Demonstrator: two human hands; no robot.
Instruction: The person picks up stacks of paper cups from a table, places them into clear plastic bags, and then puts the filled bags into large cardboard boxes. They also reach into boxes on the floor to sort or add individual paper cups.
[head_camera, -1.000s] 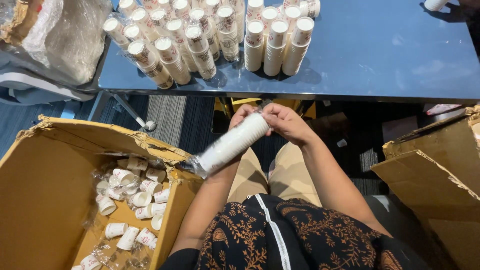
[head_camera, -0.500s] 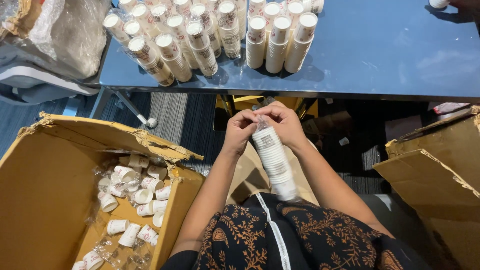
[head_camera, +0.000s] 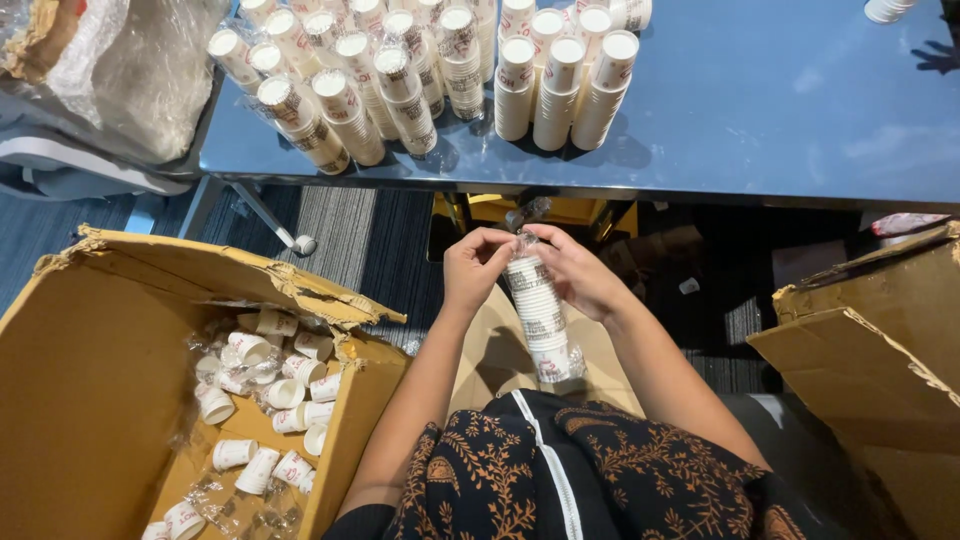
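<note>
I hold a stack of white paper cups in a clear plastic sleeve (head_camera: 538, 315) upright above my lap, its bottom end resting near my patterned top. My left hand (head_camera: 474, 267) pinches the twisted plastic at the top of the sleeve. My right hand (head_camera: 578, 272) grips the upper part of the stack from the right side. Both hands sit just below the front edge of the blue table (head_camera: 780, 110).
Several stacks of paper cups (head_camera: 430, 70) stand on the blue table. An open cardboard box (head_camera: 110, 380) at my left holds several loose cups and wrapped stacks (head_camera: 265, 390). Another cardboard box (head_camera: 880, 340) is at my right. A plastic-wrapped bundle (head_camera: 120, 60) lies at top left.
The wrapped cup stack has swung from pointing down-left toward the box to standing upright over my lap. Both hands have shifted to its top end.
</note>
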